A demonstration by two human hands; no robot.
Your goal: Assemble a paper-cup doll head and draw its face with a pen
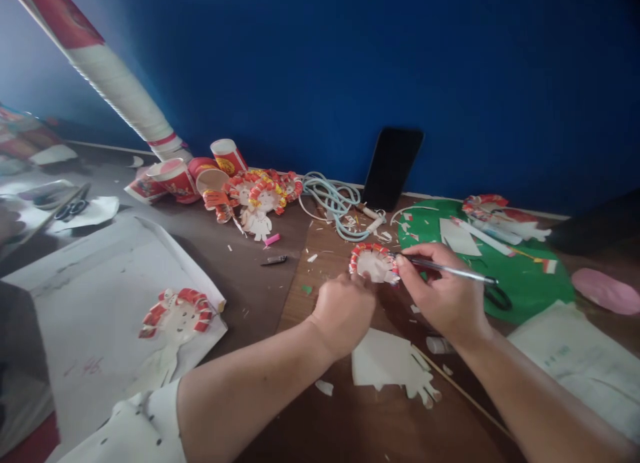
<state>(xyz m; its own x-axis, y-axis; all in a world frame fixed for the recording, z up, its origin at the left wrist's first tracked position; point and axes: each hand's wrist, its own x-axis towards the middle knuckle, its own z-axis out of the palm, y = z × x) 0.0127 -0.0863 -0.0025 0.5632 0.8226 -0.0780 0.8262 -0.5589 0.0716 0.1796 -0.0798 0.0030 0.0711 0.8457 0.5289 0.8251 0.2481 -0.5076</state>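
Note:
A small paper cutout (pixel 374 265) with a white middle and a red-and-white curled rim is on the brown table. My left hand (pixel 346 309) is closed at its lower left edge, with the fingertips partly hidden behind the knuckles. From the other side, my right hand (pixel 444 291) grips a pen (pixel 466 273), its tip end by the cutout's right rim. Below my hands lies a cut piece of white paper (pixel 383 361) with a hand-like end, beside a thin wooden stick (pixel 463 391).
Paper cups (pixel 229 157) and more curled cutouts (pixel 265 195) stand near the blue wall. A phone (pixel 394 169) leans there beside a coiled cable (pixel 333 199). Green paper (pixel 530 286) is at right; another cutout (pixel 177 313) lies on white sheets at left. Scissors (pixel 73 206) lie far left.

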